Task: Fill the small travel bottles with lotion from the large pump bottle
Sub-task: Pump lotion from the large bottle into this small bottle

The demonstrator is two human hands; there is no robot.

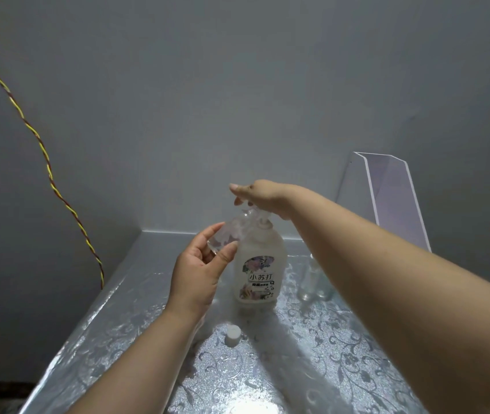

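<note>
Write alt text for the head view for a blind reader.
A person's left hand holds a small clear plastic travel bottle tilted at the spout of a large white floral-labelled pump bottle, while the right hand presses flat on the pump head. A small white round cap lies on the silver patterned table in front. Other clear bottles stand further right.

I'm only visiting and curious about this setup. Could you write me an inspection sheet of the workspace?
Surface: table under a shiny silver floral cover.
Job's things: large pump bottle upright; small clear bottle tilted at its nozzle; more clear bottles behind the right arm.
Clutter: white cap loose on the table.
Hands: left hand holds the small clear bottle; right hand rests on the pump head, fingers straight.
Cables: twisted yellow-red wire hanging down the wall by the table edge.
Surroundings: grey walls; clear acrylic stand at back right.
</note>
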